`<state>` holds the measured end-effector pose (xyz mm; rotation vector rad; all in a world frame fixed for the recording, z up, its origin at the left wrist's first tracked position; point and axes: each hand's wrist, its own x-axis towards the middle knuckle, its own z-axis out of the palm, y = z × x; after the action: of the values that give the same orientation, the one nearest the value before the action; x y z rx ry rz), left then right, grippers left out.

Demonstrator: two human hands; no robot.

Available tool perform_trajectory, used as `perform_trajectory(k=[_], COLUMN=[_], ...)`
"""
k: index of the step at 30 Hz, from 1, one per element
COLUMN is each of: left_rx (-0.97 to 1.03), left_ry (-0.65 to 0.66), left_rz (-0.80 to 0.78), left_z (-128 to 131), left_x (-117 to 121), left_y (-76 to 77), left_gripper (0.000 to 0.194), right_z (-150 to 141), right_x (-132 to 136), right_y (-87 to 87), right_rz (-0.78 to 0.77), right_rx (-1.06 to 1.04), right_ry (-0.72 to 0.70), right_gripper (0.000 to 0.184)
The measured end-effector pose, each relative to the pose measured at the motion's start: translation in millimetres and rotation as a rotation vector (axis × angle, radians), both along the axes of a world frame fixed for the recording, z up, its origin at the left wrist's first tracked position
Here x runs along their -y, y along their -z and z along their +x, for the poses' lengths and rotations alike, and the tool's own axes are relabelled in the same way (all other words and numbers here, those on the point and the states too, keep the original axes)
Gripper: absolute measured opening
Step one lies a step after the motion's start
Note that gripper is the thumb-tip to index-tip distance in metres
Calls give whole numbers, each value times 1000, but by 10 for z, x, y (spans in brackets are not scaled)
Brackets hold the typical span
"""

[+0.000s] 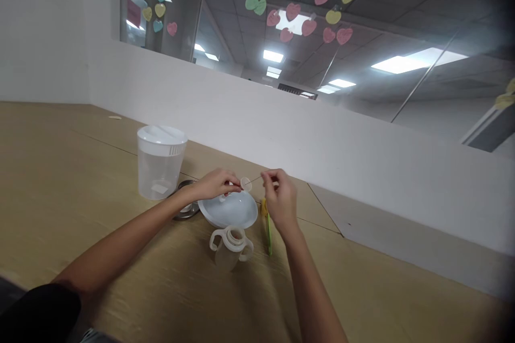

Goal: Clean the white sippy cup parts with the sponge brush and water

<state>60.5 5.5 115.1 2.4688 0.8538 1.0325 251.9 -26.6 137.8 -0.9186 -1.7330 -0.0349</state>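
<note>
My left hand (pixel 217 183) is pinched on a small round pale disc (pixel 245 184), held just above a white bowl-shaped lid (pixel 229 210). My right hand (pixel 278 198) is closed in a pinch on a thin wire-like stick (pixel 256 177) whose tip reaches toward the disc. In front of the lid stands a clear baby bottle with two handles (pixel 230 247), uncapped. A green and yellow brush (pixel 267 228) lies on the table beside my right wrist.
A clear plastic container with a white lid (pixel 160 162) stands to the left on the wooden table (pixel 72 182). A metal dish (pixel 186 208) lies partly under my left wrist. A low white wall (pixel 322 139) with a window runs behind.
</note>
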Motion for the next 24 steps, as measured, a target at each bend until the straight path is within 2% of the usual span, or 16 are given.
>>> perform_trajectory(k=[8,11,17,24], left_rx=[26,-29,-282,-335], left_ry=[-69,-120,-262,-310], left_rz=[73,163,374,475], left_z=[3,-4,27,42], left_x=[-39,-12,41,54], left_y=[32,5,19,25], left_gripper=[23,24,24,22], right_z=[239,228,145,129], right_x=[181,221,309,328], right_y=[-252,-277,-296,-292], right_rz=[35,51,62,90], right_rx=[-265,-308,-259,-271], right_ry=[23,-8,-18,-27], right_gripper=[23,23,19,18])
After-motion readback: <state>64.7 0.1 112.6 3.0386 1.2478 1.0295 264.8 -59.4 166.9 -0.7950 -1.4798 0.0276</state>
